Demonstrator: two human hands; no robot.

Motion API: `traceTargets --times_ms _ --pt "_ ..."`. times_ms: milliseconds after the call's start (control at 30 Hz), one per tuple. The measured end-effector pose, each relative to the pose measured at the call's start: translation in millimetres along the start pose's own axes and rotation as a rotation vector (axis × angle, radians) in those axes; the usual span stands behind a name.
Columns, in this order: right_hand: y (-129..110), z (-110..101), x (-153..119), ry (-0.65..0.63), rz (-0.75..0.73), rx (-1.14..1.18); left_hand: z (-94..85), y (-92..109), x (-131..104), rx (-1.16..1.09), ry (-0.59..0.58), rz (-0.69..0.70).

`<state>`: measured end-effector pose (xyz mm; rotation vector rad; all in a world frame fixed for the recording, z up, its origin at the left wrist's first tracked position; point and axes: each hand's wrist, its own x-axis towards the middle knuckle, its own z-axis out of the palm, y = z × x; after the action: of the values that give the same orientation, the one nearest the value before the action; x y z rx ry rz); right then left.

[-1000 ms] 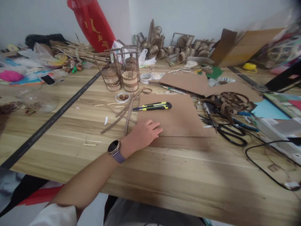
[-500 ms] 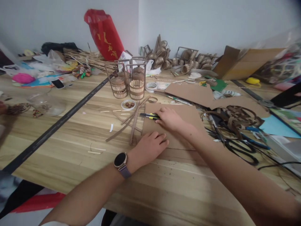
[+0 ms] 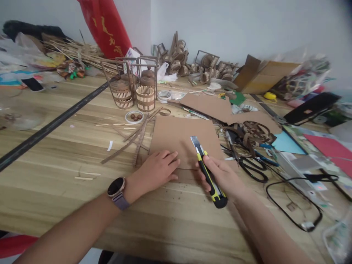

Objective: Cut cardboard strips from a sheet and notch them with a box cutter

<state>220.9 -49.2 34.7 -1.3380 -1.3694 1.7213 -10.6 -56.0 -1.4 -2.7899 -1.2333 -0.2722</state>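
Note:
A brown cardboard sheet (image 3: 184, 135) lies flat on the wooden table (image 3: 132, 227). My left hand (image 3: 159, 167), with a watch on its wrist, rests flat on the sheet's lower left part, fingers apart and holding nothing. In my right hand (image 3: 217, 174) is a yellow and black utility knife (image 3: 207, 174), held above the sheet's lower right part with its blade out and pointing up and away. Thin brown strips (image 3: 134, 141) lie against the sheet's left edge.
Behind the sheet stand small woven baskets in frames (image 3: 145, 98), beside a tape roll (image 3: 164, 96) and a dish with brown beads (image 3: 134, 117). Black-handled scissors (image 3: 253, 170), cables and coiled brown strips (image 3: 255, 134) lie to the right. An open cardboard box (image 3: 265, 77) stands farther back.
My right hand has lifted the utility knife off the sheet and drawn it nearer and to the right. My left hand stays on the sheet. The view has turned right.

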Motion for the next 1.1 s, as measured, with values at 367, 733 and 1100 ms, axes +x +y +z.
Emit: traceTargets --times_ms 367,733,1100 --pt "11.6 -5.6 -10.0 -0.131 -0.076 0.26 -2.2 -0.2 -3.8 -0.028 -0.015 0.119" --pt "17.6 -9.1 -14.6 -0.336 -0.098 0.38 0.2 -20.2 -8.8 -0.07 0.045 0.126" --pt "13.9 -7.7 -20.2 -0.436 -0.117 0.316 7.8 -23.6 -7.4 -0.096 0.102 0.115"
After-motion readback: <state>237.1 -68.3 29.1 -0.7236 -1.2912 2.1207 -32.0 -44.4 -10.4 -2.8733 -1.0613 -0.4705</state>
